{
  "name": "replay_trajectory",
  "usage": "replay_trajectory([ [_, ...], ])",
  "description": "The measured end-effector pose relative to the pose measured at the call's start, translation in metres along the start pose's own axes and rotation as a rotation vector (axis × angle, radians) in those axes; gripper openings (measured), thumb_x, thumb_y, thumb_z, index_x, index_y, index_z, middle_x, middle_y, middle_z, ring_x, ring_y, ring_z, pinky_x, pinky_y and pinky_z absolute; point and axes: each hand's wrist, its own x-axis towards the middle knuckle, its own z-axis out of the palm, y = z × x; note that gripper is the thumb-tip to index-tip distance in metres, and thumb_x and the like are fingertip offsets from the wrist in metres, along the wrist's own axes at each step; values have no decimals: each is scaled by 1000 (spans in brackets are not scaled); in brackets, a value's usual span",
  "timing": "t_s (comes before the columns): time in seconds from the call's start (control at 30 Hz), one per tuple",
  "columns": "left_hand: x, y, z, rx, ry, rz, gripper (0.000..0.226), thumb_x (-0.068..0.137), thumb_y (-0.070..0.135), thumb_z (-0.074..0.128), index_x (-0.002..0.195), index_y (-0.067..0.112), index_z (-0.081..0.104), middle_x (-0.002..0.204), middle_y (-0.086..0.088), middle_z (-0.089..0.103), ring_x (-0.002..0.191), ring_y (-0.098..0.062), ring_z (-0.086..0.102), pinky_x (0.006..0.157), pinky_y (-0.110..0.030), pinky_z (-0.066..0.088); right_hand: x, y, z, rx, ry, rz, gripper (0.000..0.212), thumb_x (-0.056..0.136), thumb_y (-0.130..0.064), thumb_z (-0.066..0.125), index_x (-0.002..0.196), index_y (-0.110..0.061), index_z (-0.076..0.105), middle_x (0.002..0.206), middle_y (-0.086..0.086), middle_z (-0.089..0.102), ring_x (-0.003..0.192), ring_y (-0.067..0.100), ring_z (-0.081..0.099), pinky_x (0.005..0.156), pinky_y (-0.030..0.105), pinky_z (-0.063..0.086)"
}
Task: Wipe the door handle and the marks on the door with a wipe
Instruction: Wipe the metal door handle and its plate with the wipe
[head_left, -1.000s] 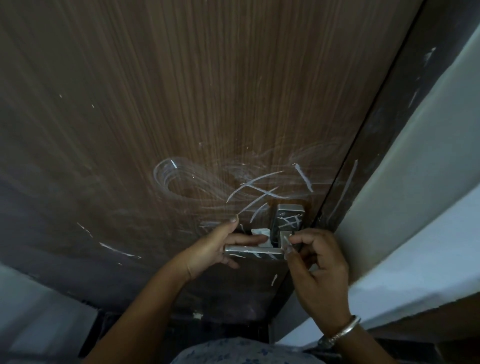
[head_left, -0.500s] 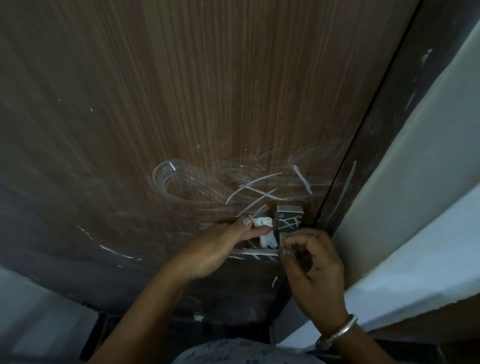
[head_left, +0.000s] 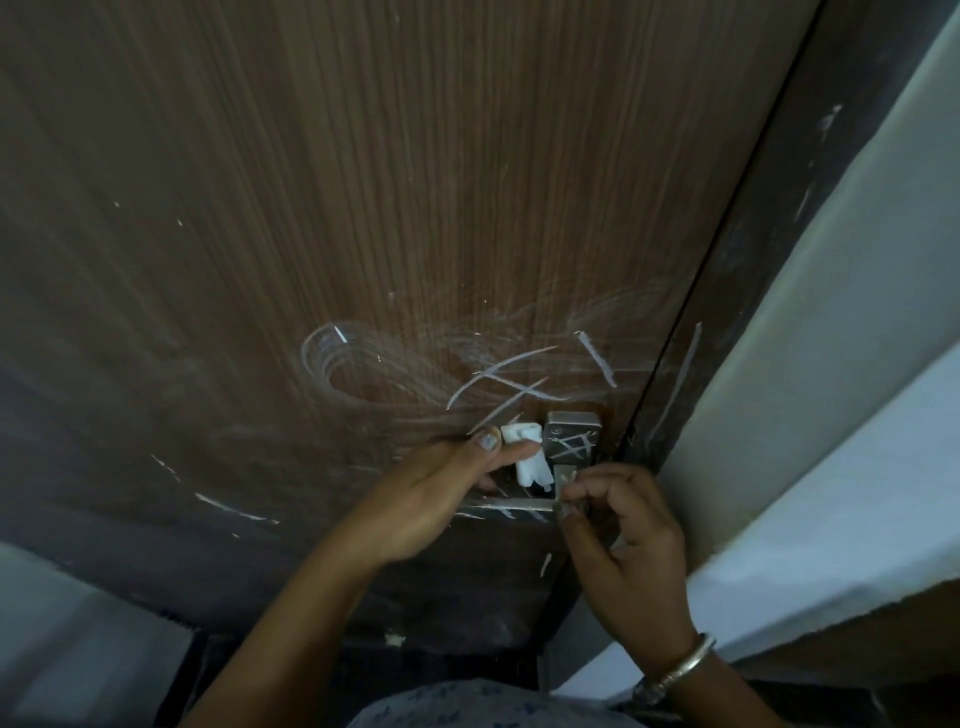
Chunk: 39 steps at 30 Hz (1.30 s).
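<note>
A brown wood-grain door (head_left: 415, 182) fills the view, with white chalk-like marks (head_left: 498, 376) and swirled smears above the handle. The metal door handle (head_left: 511, 503) has a square plate (head_left: 571, 436) crossed with white lines. My left hand (head_left: 431, 499) pinches a small white wipe (head_left: 527, 457) between thumb and fingers, just left of the plate and above the lever. My right hand (head_left: 623, 540) has its fingers curled at the lever's right end by the door edge; whether it grips the lever or only touches it is unclear.
The dark door frame (head_left: 753, 260) runs up the right side, also streaked with a white mark (head_left: 680, 374). A pale wall (head_left: 857, 364) lies beyond it. More white streaks (head_left: 234, 512) sit on the door at lower left.
My left hand has moved up off the lever, bringing the white wipe into view beside the plate. My right hand has stayed at the lever's right end.
</note>
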Motion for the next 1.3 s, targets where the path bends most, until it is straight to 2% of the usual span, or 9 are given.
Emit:
replay_trajectory([
  [0.1,0,7,-6,-24,54,57,45,76,71,16,103,67,51,88,36,62,90,9,57,80,-10,41,1,-2,-1,2,7,-20,7,82,-20,61,83,-15,66,90,-2,58,84,8,58,70,25,50],
  [0.37,-7,15,0,10,82,147,49,79,67,23,115,51,53,85,49,56,84,11,58,72,-2,40,4,-10,-4,-9,32,-57,10,84,-24,61,94,-24,61,90,-6,58,82,8,58,67,30,51],
  [0.47,-9,13,2,-56,133,178,53,78,67,20,111,49,57,89,39,62,80,4,62,73,-7,43,9,-15,-8,-17,53,-54,17,84,-32,56,99,-24,61,90,-3,62,81,11,60,66,34,52],
  [0.63,-11,15,8,-102,37,239,59,80,73,23,115,43,59,94,23,68,83,-1,64,73,-11,44,18,-29,-14,-14,58,-118,41,83,-32,61,121,-15,58,111,0,66,97,11,64,82,20,52],
  [0.77,-10,15,17,-203,-12,277,38,88,51,39,114,31,60,104,23,66,87,0,63,74,-10,45,22,-31,-14,-34,35,-167,33,83,-21,66,114,-11,64,110,-1,67,101,4,62,88,13,48],
  [0.9,-11,11,19,-175,72,263,26,82,38,53,107,33,60,107,15,65,82,-17,61,71,-32,50,20,-27,-15,-32,29,-155,23,85,-19,63,108,-15,66,103,-7,67,96,-1,62,83,11,49],
  [1.03,-9,1,15,-190,220,257,19,80,19,61,97,27,64,97,5,71,70,-26,56,65,-29,48,16,-17,-15,-105,105,-173,22,85,-7,54,100,-11,70,106,2,64,99,4,58,89,11,45],
  [1.13,-7,-5,11,-214,307,239,13,79,20,62,91,21,67,85,-9,68,63,-13,51,58,-18,45,17,-15,-15,-200,159,-209,25,85,-10,50,97,-5,71,102,13,60,96,5,52,88,8,42],
  [1.3,-6,-14,13,-234,363,198,9,81,4,64,86,11,67,66,7,60,60,-6,48,55,-13,41,18,-12,-9,-354,158,-353,24,89,-16,54,98,-4,72,98,17,63,87,16,59,79,16,49],
])
